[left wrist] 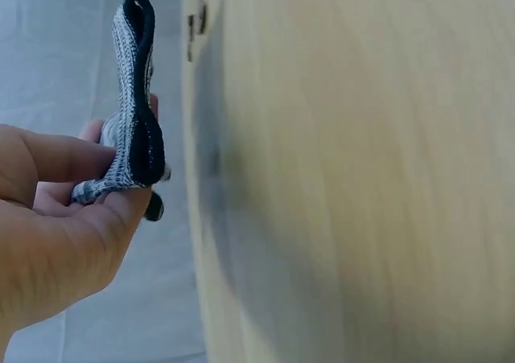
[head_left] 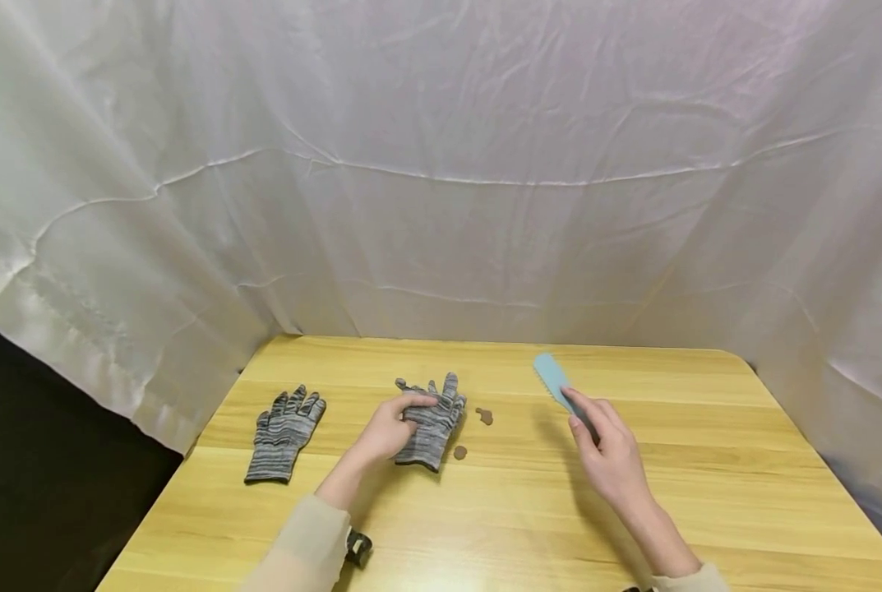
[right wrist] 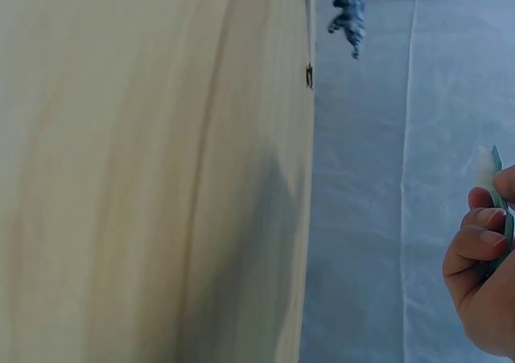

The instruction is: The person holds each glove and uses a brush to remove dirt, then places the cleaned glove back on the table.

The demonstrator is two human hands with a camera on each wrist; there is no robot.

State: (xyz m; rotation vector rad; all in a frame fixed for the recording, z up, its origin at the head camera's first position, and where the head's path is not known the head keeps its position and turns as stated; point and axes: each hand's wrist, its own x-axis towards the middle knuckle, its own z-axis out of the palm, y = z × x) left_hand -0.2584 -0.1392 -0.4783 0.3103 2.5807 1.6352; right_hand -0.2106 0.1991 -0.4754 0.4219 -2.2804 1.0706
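Grey marled knit glove (head_left: 430, 440) — pinched between thumb and fingers of the left hand (head_left: 387, 427), raised above a wood-grain table (head_left: 722, 460). Well right of that glove, the right hand (head_left: 612, 460) firmly grips a light-blue brush (head_left: 551, 377). Just right of the glove — two brown spots (head_left: 460, 452); left of it lies a matching glove (head_left: 281, 440); behind it hangs pale wrinkled cloth (head_left: 470, 238).
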